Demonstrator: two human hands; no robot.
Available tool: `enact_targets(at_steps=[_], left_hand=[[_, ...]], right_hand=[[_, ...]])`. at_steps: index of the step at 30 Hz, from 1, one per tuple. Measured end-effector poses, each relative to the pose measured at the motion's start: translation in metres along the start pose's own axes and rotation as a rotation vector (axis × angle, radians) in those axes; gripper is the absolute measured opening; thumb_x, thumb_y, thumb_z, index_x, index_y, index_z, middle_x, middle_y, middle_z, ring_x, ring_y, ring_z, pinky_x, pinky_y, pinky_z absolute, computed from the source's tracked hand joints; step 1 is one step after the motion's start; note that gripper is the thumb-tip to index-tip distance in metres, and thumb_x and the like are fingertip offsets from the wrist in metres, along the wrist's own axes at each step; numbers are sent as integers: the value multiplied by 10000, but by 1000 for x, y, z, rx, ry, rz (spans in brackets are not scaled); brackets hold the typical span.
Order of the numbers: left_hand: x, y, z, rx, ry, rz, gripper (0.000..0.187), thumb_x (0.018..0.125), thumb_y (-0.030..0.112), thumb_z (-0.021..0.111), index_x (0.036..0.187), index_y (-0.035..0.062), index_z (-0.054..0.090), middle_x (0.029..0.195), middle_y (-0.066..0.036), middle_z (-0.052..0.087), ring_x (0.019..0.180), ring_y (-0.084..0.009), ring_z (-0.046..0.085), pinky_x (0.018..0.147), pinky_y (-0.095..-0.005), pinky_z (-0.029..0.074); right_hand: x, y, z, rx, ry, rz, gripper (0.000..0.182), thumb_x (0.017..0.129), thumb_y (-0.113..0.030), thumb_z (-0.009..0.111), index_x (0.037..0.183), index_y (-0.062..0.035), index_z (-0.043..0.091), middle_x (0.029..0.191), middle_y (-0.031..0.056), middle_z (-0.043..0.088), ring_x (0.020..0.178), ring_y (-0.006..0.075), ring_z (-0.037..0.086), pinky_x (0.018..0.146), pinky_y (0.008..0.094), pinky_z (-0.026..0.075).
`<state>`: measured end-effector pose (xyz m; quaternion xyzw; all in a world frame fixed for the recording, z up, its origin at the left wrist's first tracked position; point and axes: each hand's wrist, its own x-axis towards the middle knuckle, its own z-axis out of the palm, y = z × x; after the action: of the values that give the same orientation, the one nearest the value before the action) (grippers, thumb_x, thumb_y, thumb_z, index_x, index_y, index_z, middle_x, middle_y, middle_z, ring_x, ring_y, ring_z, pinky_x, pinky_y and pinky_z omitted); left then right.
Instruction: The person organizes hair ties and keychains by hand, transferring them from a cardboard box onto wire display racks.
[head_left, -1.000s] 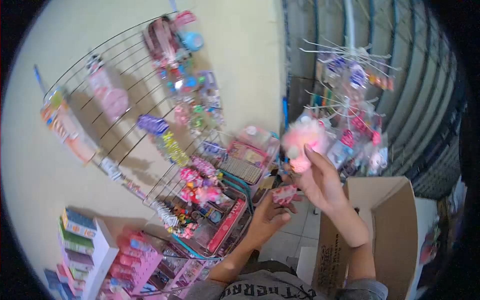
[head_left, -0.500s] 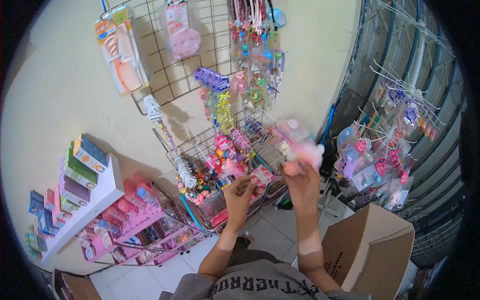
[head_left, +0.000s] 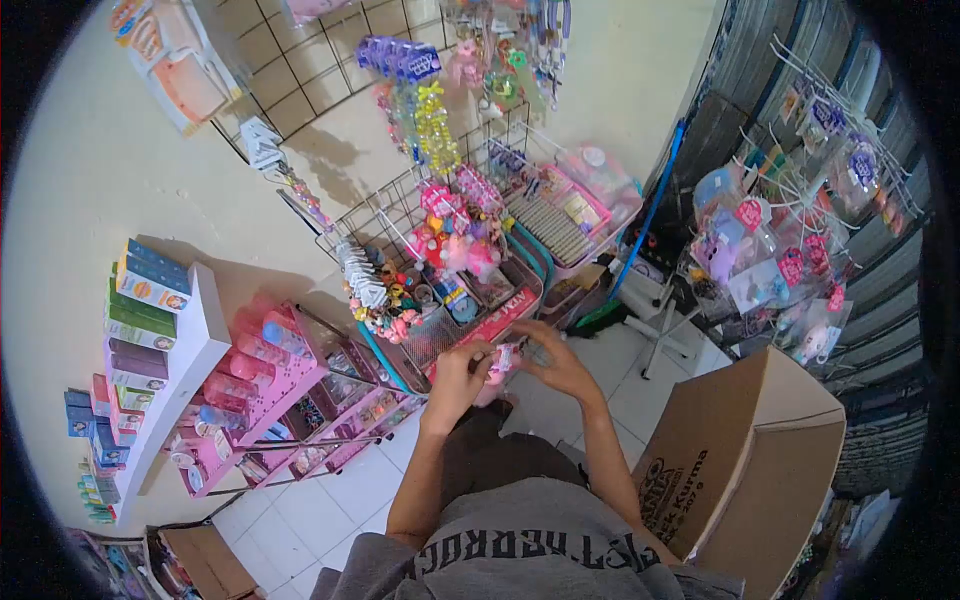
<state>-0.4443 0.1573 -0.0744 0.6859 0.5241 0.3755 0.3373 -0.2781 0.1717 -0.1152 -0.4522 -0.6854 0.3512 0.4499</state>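
Note:
Low in front of my body, my left hand (head_left: pixel 460 385) is closed, pinching a small pink-and-white printed card (head_left: pixel 501 360) by its left side. A pink fluffy bit (head_left: pixel 489 394) shows just below the card, partly hidden by the fingers. On the other side, my right hand (head_left: pixel 562 368) curves in with thumb and fingertips at the card's right edge. Just beyond both hands stands a mesh basket (head_left: pixel 432 338) of small accessories, with several pink pompom trinkets (head_left: pixel 470 256) hanging above it.
An open cardboard box (head_left: pixel 690 470) stands to my right. A pink basket (head_left: pixel 578 262) is behind the mesh one. Packaged goods hang on a wire rack (head_left: pixel 770 230) at right. Pink shelving (head_left: pixel 285 385) and a white shelf (head_left: pixel 190 345) with boxes line the left wall.
Both hands have come down and closer to my body, and nearer each other. The pink fluffy thing my right hand held up is now low by the card. My view has tilted downward.

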Motion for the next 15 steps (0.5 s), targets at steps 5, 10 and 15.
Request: enact_targets(at_steps=[5,10,15], left_hand=[[9,-1,-7,-6,-18,-41,89,675,25,534,752,-18,545,606,-138,530,495,-167,516,487,-251,397],[38,-44,12,-595,109,-239,331,832,287,344,933,3,480,794,-51,535,704,-121,510,601,-211,394],[88,-62,20,-848,128,-361,410,827,338,331,1012,-13,431,897,-90,510,740,-148,514,672,-252,392]], right_hand=[[-1,15,21,180,-158,182,352,719,-228,554,966,9,474,820,98,544,779,181,511,693,274,389],[35,9,25,466,47,412,319,735,-204,540,960,13,476,763,49,542,696,115,500,611,232,401],[97,35,46,545,337,387,309,754,-182,514,999,-3,456,770,32,535,695,82,501,602,190,395]])
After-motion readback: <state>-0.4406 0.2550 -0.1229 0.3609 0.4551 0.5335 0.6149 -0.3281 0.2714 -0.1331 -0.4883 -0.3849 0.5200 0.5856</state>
